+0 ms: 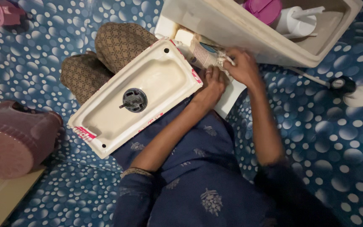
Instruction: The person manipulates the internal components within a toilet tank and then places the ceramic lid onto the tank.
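Note:
My left hand [212,86] and my right hand [242,65] meet at the underside of a cream cistern tank [232,25] that lies tilted at the top. Between them is a pale threaded fitting wrapped with white tape [206,54]; my right hand pinches a white strip at its end, my left hand presses against it from below. An upturned cream cistern lid [106,122] with a grey flush mechanism [134,100] rests on my lap, left of my left hand. Inside the tank stand a purple cap [265,8] and a white fill valve [295,21].
The floor is covered in blue sheet with white dots [337,138]. A mauve plastic stool [13,138] lies on its side at the left. A black tape roll [342,84] and a white disc [361,96] lie at the right. My patterned knees [106,54] are folded beside the lid.

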